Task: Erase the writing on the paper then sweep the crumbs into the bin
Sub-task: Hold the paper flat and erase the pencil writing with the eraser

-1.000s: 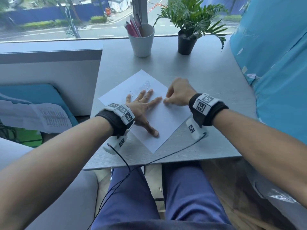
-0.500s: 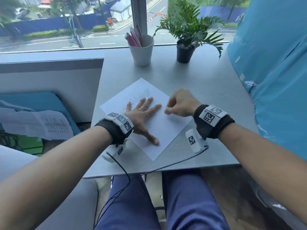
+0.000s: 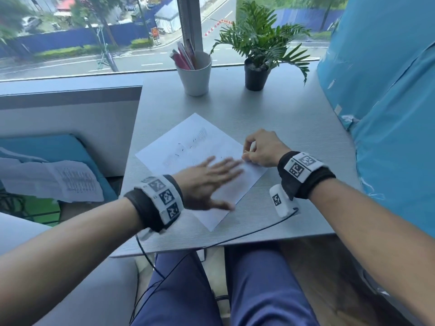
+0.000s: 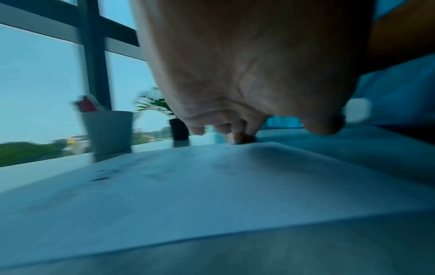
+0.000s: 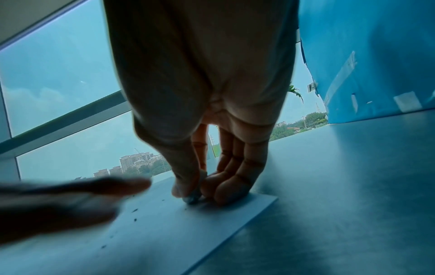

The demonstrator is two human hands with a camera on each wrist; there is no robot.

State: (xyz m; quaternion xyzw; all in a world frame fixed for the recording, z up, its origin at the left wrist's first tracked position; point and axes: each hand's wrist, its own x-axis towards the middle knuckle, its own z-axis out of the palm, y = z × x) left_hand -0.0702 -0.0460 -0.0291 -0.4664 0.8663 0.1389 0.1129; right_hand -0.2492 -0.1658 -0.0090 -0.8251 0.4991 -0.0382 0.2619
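While the right hand (image 3: 262,148) pinches the eraser (image 5: 193,198) at the paper's (image 3: 188,140) right edge, the flat left hand (image 3: 207,180) blurs above it; unpinned, the sheet could skid, scattering crumbs (image 5: 135,219) across the tabletop (image 3: 294,128).

paper (image 3: 200,147) lying skewed mid-table (image 3: 294,118), left hand (image 3: 207,180) flat over its near half, right hand (image 3: 263,149) on its right corner, crumbs (image 5: 135,219) scattered between them, cup (image 3: 195,76) and plant (image 3: 256,76) behind by the window
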